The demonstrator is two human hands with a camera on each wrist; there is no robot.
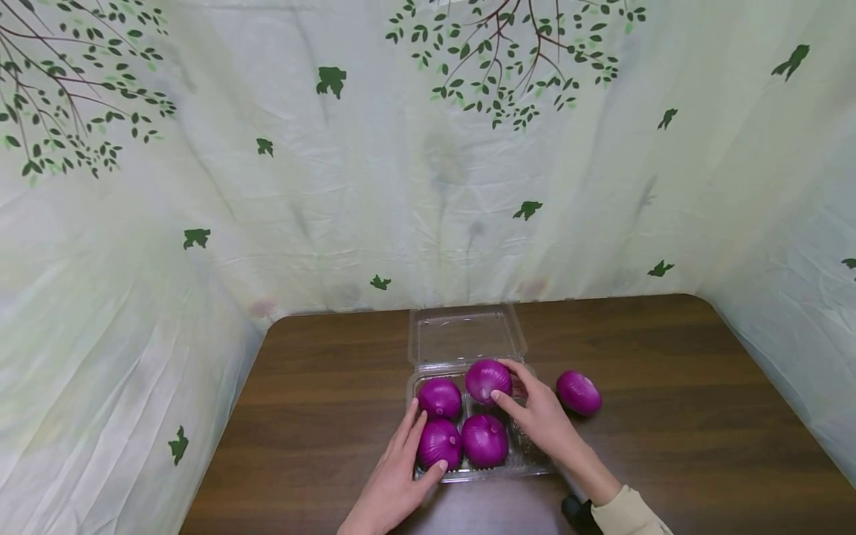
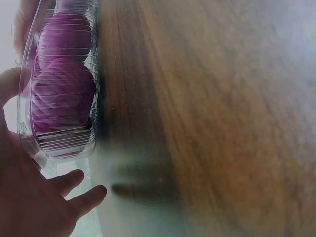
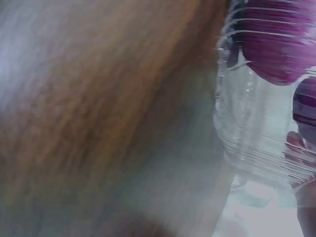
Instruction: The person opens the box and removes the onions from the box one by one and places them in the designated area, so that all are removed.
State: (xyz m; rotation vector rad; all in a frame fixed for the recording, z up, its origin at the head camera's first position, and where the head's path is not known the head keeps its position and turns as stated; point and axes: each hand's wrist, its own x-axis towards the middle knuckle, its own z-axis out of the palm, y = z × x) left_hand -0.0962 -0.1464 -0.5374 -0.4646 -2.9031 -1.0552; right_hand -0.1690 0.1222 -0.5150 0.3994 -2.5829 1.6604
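Note:
A clear plastic clamshell box (image 1: 528, 467) sits on the table with several purple onions in it, two in the front row and two behind. My right hand (image 1: 545, 420) pinches the back right onion (image 1: 487, 380) between thumb and fingers. My left hand (image 1: 397, 468) lies along the box's left side, its fingers fairly straight and its thumb over the front left onion (image 1: 439, 443). In the left wrist view, the left thumb (image 2: 12, 84) is at the rim and two fingers extend past the box's end. Only a dark sliver of the right hand shows in the right wrist view.
The box's open lid (image 1: 464, 334) lies back towards the cloth wall (image 1: 435, 245). Another purple onion (image 1: 579, 393) rests on the brown table (image 1: 321, 416), right of the box. A black object (image 1: 576, 511) shows near the right sleeve (image 1: 628, 511).

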